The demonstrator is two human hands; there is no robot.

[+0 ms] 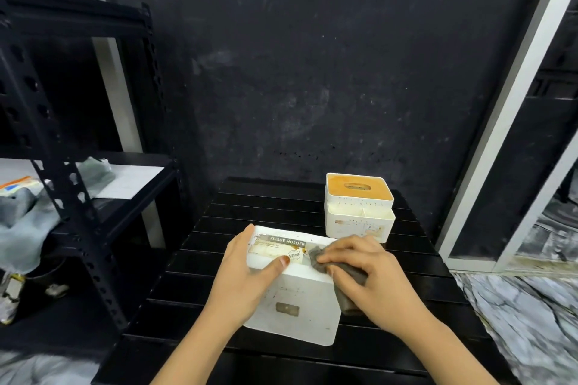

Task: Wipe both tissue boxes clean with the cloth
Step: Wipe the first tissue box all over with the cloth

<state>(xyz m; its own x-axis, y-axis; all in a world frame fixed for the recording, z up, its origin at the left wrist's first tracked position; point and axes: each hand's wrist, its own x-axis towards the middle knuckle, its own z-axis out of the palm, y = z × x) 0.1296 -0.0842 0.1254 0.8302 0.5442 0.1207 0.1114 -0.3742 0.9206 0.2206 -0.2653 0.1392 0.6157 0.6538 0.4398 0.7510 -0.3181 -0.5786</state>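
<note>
Near tissue box (297, 284): It is being kept on its side at the front of the bench (194, 259), with the face labelled "TISSUE HOLDER" turned upward and a small slot showing on the side facing the camera.

Cloth (341, 272): A dark grey cloth is being pressed against the right end of the labelled face and is draping down the box's right side.

Right hand (366, 272): The cloth is being gripped, fingers curled over it and fingertips bearing down on the box.

Left hand (250, 269): The box is being steadied from the left; the fingers are wrapped round the far left edge and the thumb is laid flat across the label.

Step in hand (judgement): The labelled face is being wiped; brown staining is showing on the label and specks on the front side, so this box is judged as not yet clean.

Technique (judgement): Firm, overlapping strokes should be applied along the label, with the bracing thumb being shifted so that the area beneath it is covered. The box should be turned so that each face is being wiped in turn.

Second tissue box (359, 206): It is being left upright behind and to the right, near but apart, with an orange-brown top and stains on its white front.

Surroundings: A black rack (78, 197) is standing to the left of the bench.
</note>
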